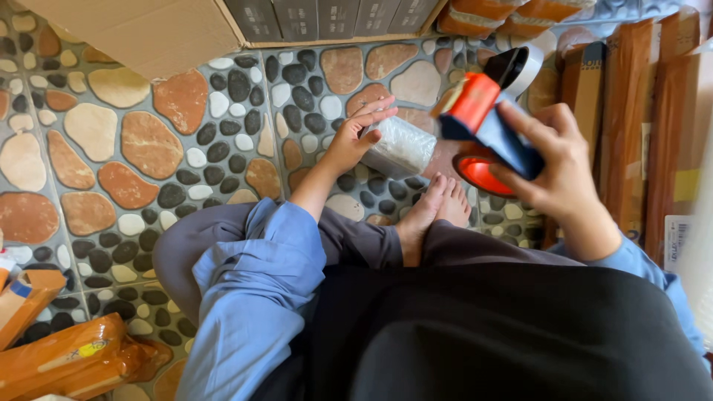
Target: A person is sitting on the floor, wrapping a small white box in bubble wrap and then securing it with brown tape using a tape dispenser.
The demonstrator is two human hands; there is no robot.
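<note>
I sit cross-legged on a pebble-patterned floor (pixel 148 141). My left hand (pixel 355 137) grips a small parcel wrapped in clear bubble wrap (pixel 401 147), held just above the floor in front of my bare feet (pixel 438 204). My right hand (pixel 553 167) holds a red and blue tape dispenser (pixel 486 119) raised to the right of the parcel, with its roll of tape (pixel 516 67) at the top. The dispenser is apart from the parcel.
An open cardboard box (pixel 148 30) with dark packs stands at the top. Long brown-wrapped packages (pixel 631 126) lie along the right. Orange taped parcels (pixel 67 360) sit at the bottom left, more at the top right (pixel 490 15).
</note>
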